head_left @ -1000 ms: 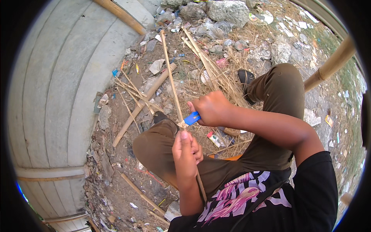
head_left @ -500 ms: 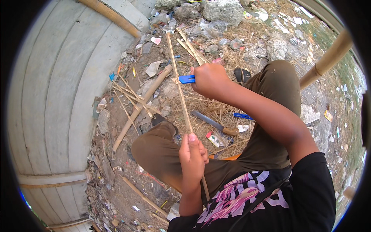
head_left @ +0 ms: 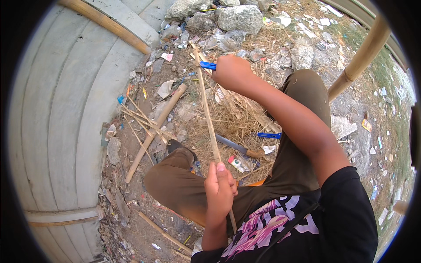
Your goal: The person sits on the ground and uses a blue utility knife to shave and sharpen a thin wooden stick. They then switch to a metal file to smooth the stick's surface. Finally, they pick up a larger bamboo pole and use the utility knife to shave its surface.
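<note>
A long, thin bamboo strip slants up and away from my lap. My left hand is closed around its lower part, thumb on top. My right hand grips a blue utility knife, whose front end meets the strip near its far tip. The knife's blade is too small to make out. On the dry straw between my legs lie a large knife with a wooden handle and a second blue utility knife.
To the left, a bamboo pole and several thin strips lie on littered ground beside a grey plank wall. Rocks sit at the far side. A thick bamboo post rises on the right.
My right hand has pushed the blue utility knife away from me along the strip, toward its far tip. My left hand keeps its hold. The whole view has shifted slightly.
</note>
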The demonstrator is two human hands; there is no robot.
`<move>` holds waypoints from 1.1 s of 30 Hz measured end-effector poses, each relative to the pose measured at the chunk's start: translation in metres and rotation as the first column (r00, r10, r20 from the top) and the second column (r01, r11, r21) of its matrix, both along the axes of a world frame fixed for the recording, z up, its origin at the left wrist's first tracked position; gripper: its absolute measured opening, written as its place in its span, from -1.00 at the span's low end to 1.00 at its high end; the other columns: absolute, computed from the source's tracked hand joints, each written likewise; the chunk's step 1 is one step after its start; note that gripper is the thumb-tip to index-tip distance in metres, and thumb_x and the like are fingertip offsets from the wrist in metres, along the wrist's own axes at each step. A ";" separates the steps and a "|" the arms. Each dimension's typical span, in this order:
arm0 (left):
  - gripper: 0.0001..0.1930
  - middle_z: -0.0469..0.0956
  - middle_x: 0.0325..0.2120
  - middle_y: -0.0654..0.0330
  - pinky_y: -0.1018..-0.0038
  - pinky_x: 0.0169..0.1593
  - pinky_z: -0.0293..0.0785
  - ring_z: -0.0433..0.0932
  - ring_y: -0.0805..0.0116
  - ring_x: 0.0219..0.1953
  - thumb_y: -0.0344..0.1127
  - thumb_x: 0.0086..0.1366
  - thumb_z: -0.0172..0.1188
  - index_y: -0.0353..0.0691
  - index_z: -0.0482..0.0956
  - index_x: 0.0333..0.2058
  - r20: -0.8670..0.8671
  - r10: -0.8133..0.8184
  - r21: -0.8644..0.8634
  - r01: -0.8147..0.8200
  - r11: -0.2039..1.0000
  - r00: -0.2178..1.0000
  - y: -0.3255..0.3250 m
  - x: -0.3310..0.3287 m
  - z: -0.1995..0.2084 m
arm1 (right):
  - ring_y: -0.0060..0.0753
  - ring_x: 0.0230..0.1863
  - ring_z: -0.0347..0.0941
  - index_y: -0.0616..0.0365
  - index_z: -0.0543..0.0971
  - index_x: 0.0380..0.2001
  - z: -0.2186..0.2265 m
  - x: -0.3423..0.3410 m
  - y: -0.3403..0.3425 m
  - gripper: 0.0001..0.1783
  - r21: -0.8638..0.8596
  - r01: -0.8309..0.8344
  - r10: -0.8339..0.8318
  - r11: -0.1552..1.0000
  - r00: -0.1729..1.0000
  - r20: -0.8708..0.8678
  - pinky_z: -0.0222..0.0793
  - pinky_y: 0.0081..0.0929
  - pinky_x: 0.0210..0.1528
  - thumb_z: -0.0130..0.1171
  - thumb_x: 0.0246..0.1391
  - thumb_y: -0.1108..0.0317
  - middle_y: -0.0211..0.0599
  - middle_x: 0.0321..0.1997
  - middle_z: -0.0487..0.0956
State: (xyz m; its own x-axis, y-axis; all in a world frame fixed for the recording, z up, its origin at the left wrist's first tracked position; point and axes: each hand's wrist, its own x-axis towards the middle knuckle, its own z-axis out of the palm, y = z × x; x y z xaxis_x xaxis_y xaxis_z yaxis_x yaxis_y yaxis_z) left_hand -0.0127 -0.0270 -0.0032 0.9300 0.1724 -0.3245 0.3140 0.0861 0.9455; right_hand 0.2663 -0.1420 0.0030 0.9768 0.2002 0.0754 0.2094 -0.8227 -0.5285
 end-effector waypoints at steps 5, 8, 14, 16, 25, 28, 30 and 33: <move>-0.66 0.14 -0.65 0.37 0.62 -0.68 0.09 0.12 0.65 -0.73 -0.03 0.57 -0.21 -0.13 0.18 -0.35 0.033 -0.083 0.017 0.083 0.996 0.996 -0.010 0.000 -0.001 | 0.02 -0.24 0.67 0.19 0.70 -0.34 0.007 0.015 -0.018 -0.73 0.007 0.133 -0.133 0.991 0.991 -0.007 0.56 -0.12 -0.21 0.07 0.02 0.30 -0.03 -0.29 0.69; -0.65 0.14 -0.65 0.37 0.61 -0.70 0.07 0.09 0.65 -0.74 -0.02 0.57 -0.21 -0.13 0.19 -0.35 0.029 -0.083 -0.009 0.084 0.996 0.996 -0.011 -0.002 -0.002 | 0.05 -0.22 0.66 0.22 0.70 -0.32 0.015 0.016 -0.021 -0.70 -0.001 0.153 -0.153 0.988 0.987 -0.046 0.55 -0.11 -0.18 0.04 0.03 0.31 0.01 -0.24 0.69; -0.62 0.08 -0.70 0.40 0.62 -0.74 -0.05 0.00 0.66 -0.76 0.00 0.57 -0.24 -0.10 0.20 -0.40 -0.036 -0.059 -0.232 0.050 0.971 0.998 0.000 0.007 0.000 | 0.18 -0.28 0.63 0.35 0.67 -0.35 -0.009 0.019 -0.015 -0.63 0.264 0.019 0.041 0.964 0.974 -0.221 0.52 -0.02 -0.19 0.02 0.05 0.24 0.21 -0.32 0.64; -0.60 0.05 -0.72 0.42 0.62 -0.75 -0.08 -0.03 0.66 -0.77 0.02 0.57 -0.25 -0.09 0.20 -0.41 -0.029 -0.004 -0.293 -0.004 0.956 1.000 0.009 0.010 0.002 | 0.20 -0.33 0.61 0.35 0.66 -0.40 -0.010 -0.012 0.002 -0.61 0.293 -0.051 0.123 0.955 0.965 -0.233 0.52 -0.01 -0.21 0.03 0.08 0.19 0.24 -0.38 0.62; -0.56 0.03 -0.74 0.43 0.62 -0.75 -0.07 -0.03 0.65 -0.77 0.06 0.56 -0.27 -0.09 0.18 -0.45 -0.015 0.045 -0.406 -0.047 0.913 0.999 0.027 0.012 0.009 | 0.04 -0.71 0.47 0.13 0.53 -0.70 -0.035 -0.112 0.017 -0.59 0.106 -0.420 0.374 0.901 0.878 0.299 0.39 -0.10 -0.60 0.10 0.18 0.18 -0.11 -0.76 0.48; -0.56 0.01 -0.75 0.45 0.63 -0.76 -0.12 -0.09 0.67 -0.78 0.10 0.54 -0.23 -0.06 0.18 -0.45 -0.013 0.040 -0.435 -0.042 0.900 0.999 0.024 0.012 0.013 | -0.01 -0.77 0.42 0.11 0.49 -0.73 -0.042 -0.112 0.016 -0.58 0.111 -0.457 0.362 0.883 0.812 0.458 0.32 -0.14 -0.68 0.12 0.17 0.19 -0.16 -0.80 0.45; -0.56 0.00 -0.76 0.45 0.63 -0.76 -0.13 -0.09 0.67 -0.78 0.11 0.54 -0.23 -0.06 0.17 -0.44 -0.004 0.039 -0.447 -0.037 0.894 0.999 0.023 0.013 0.013 | -0.02 -0.78 0.41 0.10 0.49 -0.73 -0.041 -0.108 0.019 -0.59 0.087 -0.452 0.352 0.888 0.789 0.503 0.32 -0.16 -0.69 0.12 0.17 0.20 -0.16 -0.80 0.44; -0.56 -0.01 -0.76 0.45 0.63 -0.76 -0.14 -0.10 0.68 -0.79 0.12 0.54 -0.24 -0.05 0.17 -0.43 -0.007 0.037 -0.444 -0.036 0.895 0.999 0.023 0.014 0.011 | -0.05 -0.78 0.41 0.09 0.49 -0.73 -0.039 -0.103 0.020 -0.60 0.041 -0.435 0.355 0.899 0.781 0.513 0.31 -0.18 -0.70 0.12 0.17 0.21 -0.17 -0.80 0.44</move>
State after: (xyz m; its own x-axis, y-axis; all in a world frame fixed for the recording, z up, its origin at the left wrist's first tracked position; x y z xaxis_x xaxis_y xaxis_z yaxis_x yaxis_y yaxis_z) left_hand 0.0011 -0.0037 0.0077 0.9263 0.0450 -0.3740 0.3011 0.5082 0.8069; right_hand 0.1632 -0.1220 -0.0360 0.6425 0.5078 0.5739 0.7581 -0.5307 -0.3791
